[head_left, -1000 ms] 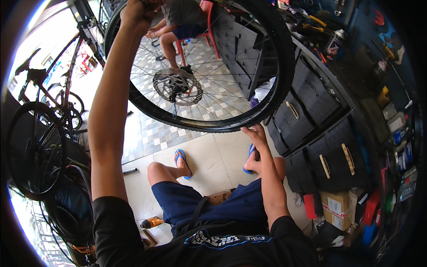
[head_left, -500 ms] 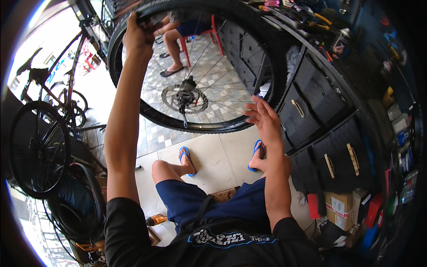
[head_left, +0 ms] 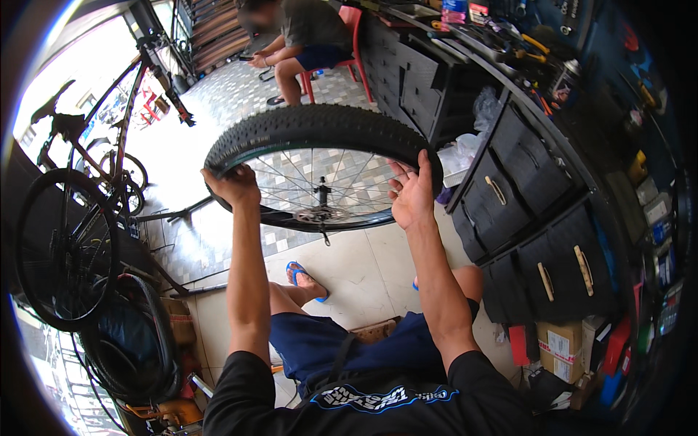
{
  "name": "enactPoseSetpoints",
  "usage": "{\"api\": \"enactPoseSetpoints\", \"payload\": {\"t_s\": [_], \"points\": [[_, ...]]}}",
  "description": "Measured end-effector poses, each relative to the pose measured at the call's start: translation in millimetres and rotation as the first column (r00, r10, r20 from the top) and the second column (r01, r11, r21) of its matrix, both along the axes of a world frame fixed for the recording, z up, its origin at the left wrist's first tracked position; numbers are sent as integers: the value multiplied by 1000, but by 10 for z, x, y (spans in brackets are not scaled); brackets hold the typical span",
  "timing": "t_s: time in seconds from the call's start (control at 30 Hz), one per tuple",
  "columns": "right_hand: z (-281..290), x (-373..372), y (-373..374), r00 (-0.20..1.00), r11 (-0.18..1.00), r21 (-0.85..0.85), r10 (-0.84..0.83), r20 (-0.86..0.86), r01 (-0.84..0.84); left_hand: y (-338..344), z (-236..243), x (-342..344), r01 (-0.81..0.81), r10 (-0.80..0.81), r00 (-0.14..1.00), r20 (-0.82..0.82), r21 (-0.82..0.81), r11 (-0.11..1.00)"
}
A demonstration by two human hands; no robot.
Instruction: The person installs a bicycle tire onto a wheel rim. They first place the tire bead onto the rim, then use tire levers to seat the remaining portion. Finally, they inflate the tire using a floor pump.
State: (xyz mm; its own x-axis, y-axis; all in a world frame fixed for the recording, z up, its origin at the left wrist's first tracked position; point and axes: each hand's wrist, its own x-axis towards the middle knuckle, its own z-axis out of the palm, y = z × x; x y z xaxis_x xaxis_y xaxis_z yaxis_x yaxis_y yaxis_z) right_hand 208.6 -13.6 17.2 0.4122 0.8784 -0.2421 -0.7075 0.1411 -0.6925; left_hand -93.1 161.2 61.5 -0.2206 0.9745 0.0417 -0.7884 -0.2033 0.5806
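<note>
A bicycle wheel [head_left: 320, 125] with a black knobby tyre is held up in front of me, tilted so its tread faces upward and away. My left hand [head_left: 234, 184] is closed round the tyre and rim at the wheel's left side. On the right side, my right hand [head_left: 414, 190] grips the wheel, thumb up against the tyre and fingers reaching in beside the spokes. At the wheel's centre are the hub [head_left: 322, 190] and a brake disc [head_left: 320, 214], with a small lever hanging below the near rim.
Bicycles [head_left: 80, 211] stand at the left, with coiled tyres [head_left: 138, 341] below them. A person [head_left: 305, 43] sits on a red chair [head_left: 352, 43] at the back. Black drawers [head_left: 523, 160] line the right under a tool-strewn bench; a cardboard box [head_left: 558, 347] sits on the floor.
The wheel has come lower and tipped from facing me to lying flatter. My right hand, earlier apart from it with spread fingers, now grips its right side. My left hand has moved down.
</note>
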Motion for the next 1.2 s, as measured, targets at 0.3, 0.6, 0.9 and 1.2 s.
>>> {"api": "enactPoseSetpoints", "payload": {"t_s": [0.3, 0.6, 0.9, 1.2], "points": [[-154, -87, 719, 910, 996, -5, -81, -407, 86, -77, -1558, -234, -70, 113, 978, 173, -237, 969], [-554, -215, 1078, 945, 977, -26, -213, -250, 213, -678, -2788, -204, 139, -126, 990, 61, -508, 850], [-824, -85, 1119, 993, 998, -24, -58, -102, 56, -1792, -2974, -413, 459, -567, 820, 82, -686, 564], [-1037, -48, 1063, 994, 991, -94, 103, 26, -100, -770, -1295, 297, 235, -340, 550, -762, -250, 939]]}}
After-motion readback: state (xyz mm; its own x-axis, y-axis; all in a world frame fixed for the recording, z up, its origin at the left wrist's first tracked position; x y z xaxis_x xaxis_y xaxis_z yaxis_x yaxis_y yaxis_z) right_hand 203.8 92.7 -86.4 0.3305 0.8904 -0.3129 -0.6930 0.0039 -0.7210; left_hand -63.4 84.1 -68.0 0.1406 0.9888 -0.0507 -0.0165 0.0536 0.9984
